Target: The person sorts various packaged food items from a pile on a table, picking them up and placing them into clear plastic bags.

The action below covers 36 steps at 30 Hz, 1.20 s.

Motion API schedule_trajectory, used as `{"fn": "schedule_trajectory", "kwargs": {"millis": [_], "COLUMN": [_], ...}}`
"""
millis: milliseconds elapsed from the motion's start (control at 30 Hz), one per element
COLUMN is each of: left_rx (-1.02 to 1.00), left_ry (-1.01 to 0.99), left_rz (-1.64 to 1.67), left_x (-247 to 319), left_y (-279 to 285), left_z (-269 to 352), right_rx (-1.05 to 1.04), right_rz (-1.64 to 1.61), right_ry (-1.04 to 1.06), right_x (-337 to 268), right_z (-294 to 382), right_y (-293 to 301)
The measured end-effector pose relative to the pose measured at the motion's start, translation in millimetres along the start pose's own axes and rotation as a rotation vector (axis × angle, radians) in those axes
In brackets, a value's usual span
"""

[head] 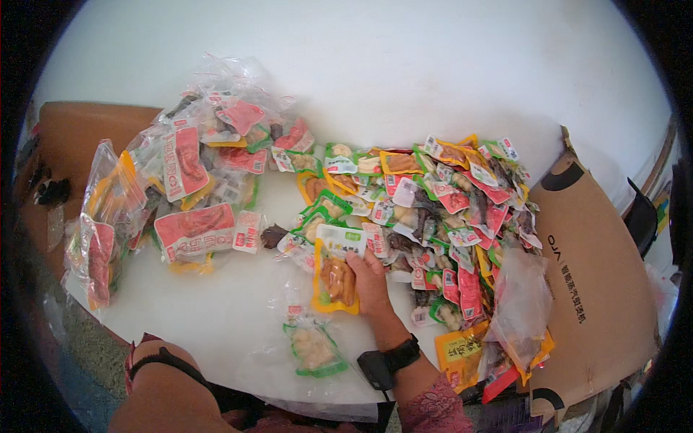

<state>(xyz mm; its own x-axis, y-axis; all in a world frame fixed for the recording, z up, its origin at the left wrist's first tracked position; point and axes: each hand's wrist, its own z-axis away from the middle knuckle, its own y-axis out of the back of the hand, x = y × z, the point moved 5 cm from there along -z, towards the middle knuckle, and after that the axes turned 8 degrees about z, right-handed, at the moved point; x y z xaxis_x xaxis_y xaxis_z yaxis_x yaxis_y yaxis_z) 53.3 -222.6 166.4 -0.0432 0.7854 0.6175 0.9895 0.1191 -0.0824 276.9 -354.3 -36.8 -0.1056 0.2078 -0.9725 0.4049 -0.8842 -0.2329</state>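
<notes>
My right hand [372, 281], with a black band and device on the wrist, holds a yellow-edged clear food pouch [335, 276] of brown pieces by its right side. Just below lies a green-edged pouch of pale pieces [314, 349], in or under a clear plastic bag [295, 295]. To the right spreads a big pile of small vacuum-packed food pouches [455, 197] with red, green and yellow edges. My left hand is out of view; bare skin with a black strap shows at the lower left, its body part unclear.
Filled clear bags of mixed pouches [187, 162] are heaped at the left on the white table [216, 319]. A cardboard box [595, 281] stands at the right edge, with crumpled clear bags [522, 303] beside it. Brown cardboard [97, 127] lies behind the left heap.
</notes>
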Motion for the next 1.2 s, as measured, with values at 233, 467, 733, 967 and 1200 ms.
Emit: {"fn": "schedule_trajectory", "kwargs": {"millis": [233, 467, 733, 967, 1200], "left_rx": [-0.022, 0.006, -0.009, -0.022, -0.032], "left_ry": [0.006, 0.006, 0.003, 0.003, 0.004], "left_rz": [0.006, 0.013, 0.03, 0.04, 0.057], "left_x": [1.3, -1.6, -3.6, -6.4, -9.9], "left_y": [5.1, -0.8, -0.3, 2.4, 6.1], "left_z": [-1.2, 1.2, 2.9, 0.1, 0.1], "right_rx": [0.035, -0.011, 0.001, 0.022, 0.009], "right_rz": [0.031, 0.056, 0.05, 0.01, 0.047], "right_ry": [-0.002, 0.002, -0.01, 0.014, -0.009], "right_x": [-9.2, -4.6, -0.6, -5.8, -1.3], "right_z": [5.1, -0.4, -4.5, 1.7, -0.7], "right_y": [2.4, -4.8, 2.2, 3.3, 2.6]}}
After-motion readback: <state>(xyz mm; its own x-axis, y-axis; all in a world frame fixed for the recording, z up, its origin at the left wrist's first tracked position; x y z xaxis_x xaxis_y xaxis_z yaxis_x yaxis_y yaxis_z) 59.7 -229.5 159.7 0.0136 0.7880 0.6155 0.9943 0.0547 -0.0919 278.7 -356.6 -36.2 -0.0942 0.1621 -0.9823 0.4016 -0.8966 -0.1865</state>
